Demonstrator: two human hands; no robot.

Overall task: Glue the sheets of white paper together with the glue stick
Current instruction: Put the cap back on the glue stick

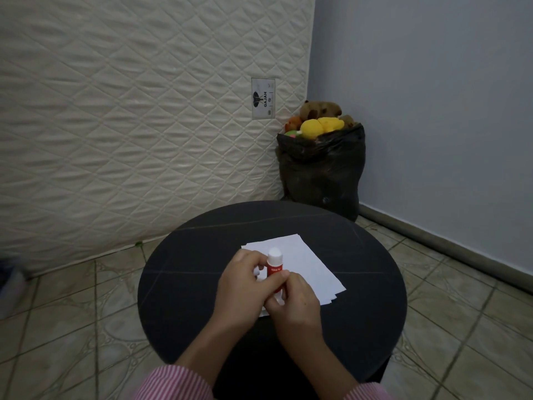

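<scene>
Head view: we hold the glue stick [275,265] in both hands above the paper.

Our right hand [294,304] curls around the red barrel's lower end, while our left hand [245,284] pinches it mid-body from the side. The stick stands nearly upright, long axis running away from us, its white cap end pointing up and toward the mattress [129,111]. Whether the cap is seated or loosened we cannot tell in this dim light. Beneath lies the stack of white sheets [311,264], slightly fanned, on the round black table [202,255]. A black bag [320,168] of plush toys sits in the corner.
</scene>
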